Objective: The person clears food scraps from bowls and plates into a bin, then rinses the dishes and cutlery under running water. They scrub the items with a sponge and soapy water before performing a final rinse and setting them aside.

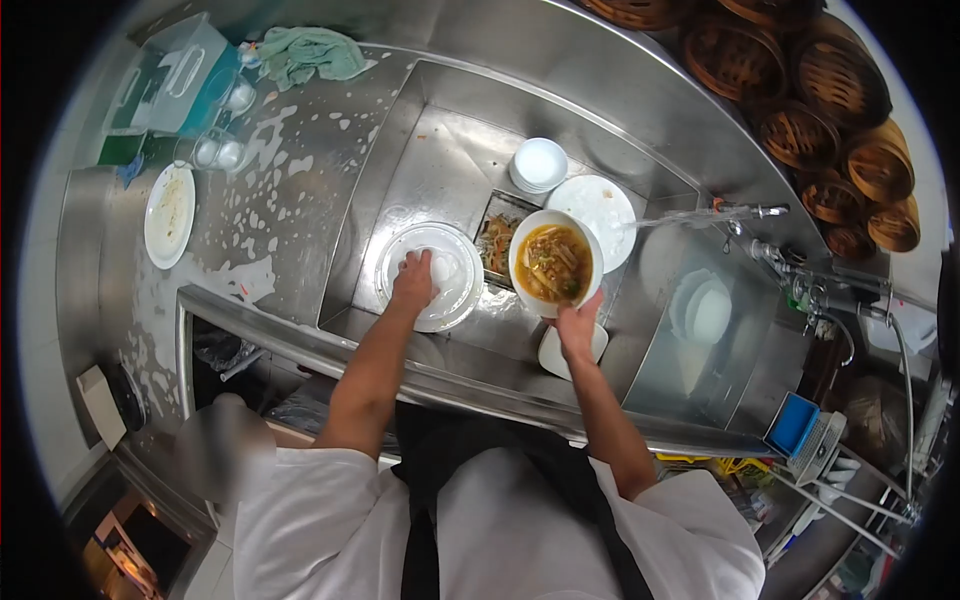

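Note:
My left hand [414, 281] is over a stack of white plates [455, 300] at the left of the steel sink, its fingers on a small white item [443, 268] that I cannot make out clearly. In my right hand [575, 322] is a white bowl [516, 262] of orange-brown soup with food pieces, gripped at its near rim. Beneath and left of the bowl, a square drain basket [497, 240] holds food scraps. Behind it sit small stacked white dishes [540, 163] and a large white plate [598, 212]. A white dish [556, 352] lies partly below my right hand.
Water runs from a tap [770, 211] at the right. Bamboo steamers [735, 62] are stacked at upper right. A water-filled basin [690, 345] holds white dishes. The left counter has an oval plate [169, 216], glasses [218, 152], a plastic bin [170, 75] and a green cloth [308, 55].

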Motion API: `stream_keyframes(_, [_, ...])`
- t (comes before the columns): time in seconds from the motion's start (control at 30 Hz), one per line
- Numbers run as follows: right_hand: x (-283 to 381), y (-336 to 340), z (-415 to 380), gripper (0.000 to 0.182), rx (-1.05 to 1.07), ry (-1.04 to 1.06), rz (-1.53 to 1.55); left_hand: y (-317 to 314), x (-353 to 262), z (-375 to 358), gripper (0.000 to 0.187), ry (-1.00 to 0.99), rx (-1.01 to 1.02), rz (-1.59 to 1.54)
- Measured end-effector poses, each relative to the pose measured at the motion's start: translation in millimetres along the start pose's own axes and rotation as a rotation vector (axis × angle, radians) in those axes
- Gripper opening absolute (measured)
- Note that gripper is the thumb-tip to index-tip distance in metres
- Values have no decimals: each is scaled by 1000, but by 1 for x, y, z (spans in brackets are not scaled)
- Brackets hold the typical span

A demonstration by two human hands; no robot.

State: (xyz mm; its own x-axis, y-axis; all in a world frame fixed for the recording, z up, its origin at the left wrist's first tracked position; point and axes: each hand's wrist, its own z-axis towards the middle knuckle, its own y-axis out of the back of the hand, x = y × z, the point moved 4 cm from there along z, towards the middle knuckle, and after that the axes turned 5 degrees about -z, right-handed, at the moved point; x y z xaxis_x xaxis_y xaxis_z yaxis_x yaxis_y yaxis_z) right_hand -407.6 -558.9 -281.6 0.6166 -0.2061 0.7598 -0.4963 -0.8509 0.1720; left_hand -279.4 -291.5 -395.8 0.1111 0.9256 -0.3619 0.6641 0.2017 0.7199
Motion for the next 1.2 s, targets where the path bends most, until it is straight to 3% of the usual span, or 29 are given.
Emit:
stream_keyframes(0.07, [-19,1,20,66,-414,603,-357,-23,5,12,76,62,22,-69])
stream_keyframes(0.13, [-7,-9,19,72,-505,595,-404,-42,3,6,53,-39,344,184])
stream_keyframes(0.17, [-5,-10,22,72,-564,698,-497,-35,-2,-2,53,-44,332,186])
stream_keyframes(0.23, [2,-4,19,73,-627,797,-591,-21,-11,-33,34,-207,286,237])
stream_keyframes(0.3, [30,9,8,75,-603,998,-739,19,-12,-48,29,-276,296,65])
stream_keyframes(0.37, [44,34,16,74,-646,995,-705,74,11,-95,23,-273,210,-449])
stream_keyframes(0.4, [50,47,21,72,-687,982,-673,121,9,-143,19,-186,108,-576])
stream_keyframes(0.47, [50,72,30,66,-757,994,-593,154,59,-219,13,-205,-87,-931])
stream_keyframes(0.53, [55,80,62,55,-887,891,-686,163,108,-308,9,-23,-310,-1118])
stream_keyframes(0.6, [12,97,118,52,-337,144,364,150,147,-383,27,127,-344,-1223])
stream_keyframes(0.63, [0,112,125,52,-360,162,355,128,175,-413,43,155,-400,-1223])
stream_keyframes(0.67, [-17,114,134,51,-151,55,418,90,224,-445,49,238,-442,-1221])
stream_keyframes(0.7, [-22,106,139,49,74,-57,473,43,274,-480,46,451,-596,-1225])
stream_keyframes(0.77, [-5,127,127,49,146,-74,381,-21,323,-541,38,697,-392,-1481])
stream_keyframes(0.83, [-12,169,155,46,245,-222,338,-82,360,-588,31,915,-460,-1532])
stream_keyframes(0.87, [-4,177,168,43,308,-241,382,-96,366,-600,25,906,-438,-1551])
stream_keyframes(0.9, [-10,174,182,41,387,-283,424,-102,363,-602,21,902,-592,-1485])
stream_keyframes(0.93, [-14,163,186,43,406,-329,552,-110,370,-609,17,918,-604,-1517])
stream_keyframes(1.0, [-21,142,194,47,433,-435,805,-151,415,-629,16,958,-836,-1518])
stream_keyframes(1.03, [-18,130,166,48,276,-507,830,-154,424,-630,16,993,-952,-1527])
stream_keyframes(1.1, [-19,145,155,67,527,-542,691,-128,419,-621,18,1115,-1070,-1453])
stream_keyframes(1.13, [-19,159,160,71,462,-370,497,-125,419,-623,21,1117,-1107,-1468])
stream_keyframes(1.2, [17,134,113,70,316,-163,409,-131,423,-621,23,1099,-1211,-1501])
